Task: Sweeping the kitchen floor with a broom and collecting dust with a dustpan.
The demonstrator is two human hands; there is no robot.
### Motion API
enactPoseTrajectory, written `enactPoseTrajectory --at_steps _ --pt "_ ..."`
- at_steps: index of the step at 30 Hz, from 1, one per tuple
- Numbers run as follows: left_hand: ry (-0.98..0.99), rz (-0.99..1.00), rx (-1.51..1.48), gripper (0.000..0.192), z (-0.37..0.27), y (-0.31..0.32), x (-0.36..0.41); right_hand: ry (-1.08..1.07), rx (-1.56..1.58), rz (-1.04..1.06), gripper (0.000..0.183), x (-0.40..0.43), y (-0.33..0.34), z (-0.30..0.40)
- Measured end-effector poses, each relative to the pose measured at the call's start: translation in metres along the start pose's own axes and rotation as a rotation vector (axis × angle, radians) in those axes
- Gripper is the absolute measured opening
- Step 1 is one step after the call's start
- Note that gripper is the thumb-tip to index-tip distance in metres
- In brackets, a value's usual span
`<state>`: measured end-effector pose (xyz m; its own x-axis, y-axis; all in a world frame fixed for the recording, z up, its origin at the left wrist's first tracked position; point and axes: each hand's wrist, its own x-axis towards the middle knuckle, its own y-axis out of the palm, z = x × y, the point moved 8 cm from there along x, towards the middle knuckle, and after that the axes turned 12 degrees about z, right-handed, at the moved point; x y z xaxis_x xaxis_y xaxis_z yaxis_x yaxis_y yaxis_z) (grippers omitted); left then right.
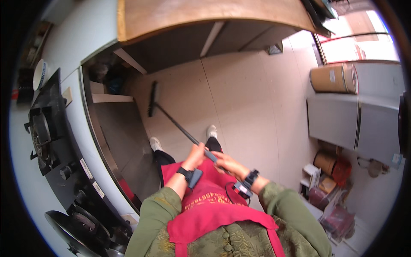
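Note:
A long-handled floor brush [178, 125] runs diagonally from my body towards the cabinets on the left. Its dark, narrow head [153, 99] is down at the floor beside the open cabinet. My left hand [195, 156] is closed around the grey handle in front of my apron. Closer to the handle's upper end, my right hand [230, 164] grips it too, and its palm hides part of the shaft. Both wrists wear black straps with small devices. Below the hands hangs my red apron [218, 215], which bears writing.
To the left, a counter carries a black gas hob [57, 160], a pan lid [70, 231] and a bowl [40, 75]. A wooden-topped counter [205, 16] stands ahead. On the right are a refrigerator [334, 119], a cardboard drum [330, 78] and bagged goods [338, 221]. Pale floor [244, 96] lies between.

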<state>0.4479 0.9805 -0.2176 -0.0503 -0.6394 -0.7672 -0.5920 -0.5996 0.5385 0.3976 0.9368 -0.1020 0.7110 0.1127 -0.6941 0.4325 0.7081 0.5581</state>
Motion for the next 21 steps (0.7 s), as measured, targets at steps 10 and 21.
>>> enactPoseTrajectory --at_steps 10,21 --pt "-0.215 0.142 -0.276 0.018 0.058 0.065 0.048 0.159 0.099 -0.213 0.053 -0.047 -0.063 -0.022" --pt "-0.089 0.391 -0.212 0.013 0.005 0.090 0.038 -0.048 -0.451 -0.231 0.065 -0.061 -0.037 0.010"
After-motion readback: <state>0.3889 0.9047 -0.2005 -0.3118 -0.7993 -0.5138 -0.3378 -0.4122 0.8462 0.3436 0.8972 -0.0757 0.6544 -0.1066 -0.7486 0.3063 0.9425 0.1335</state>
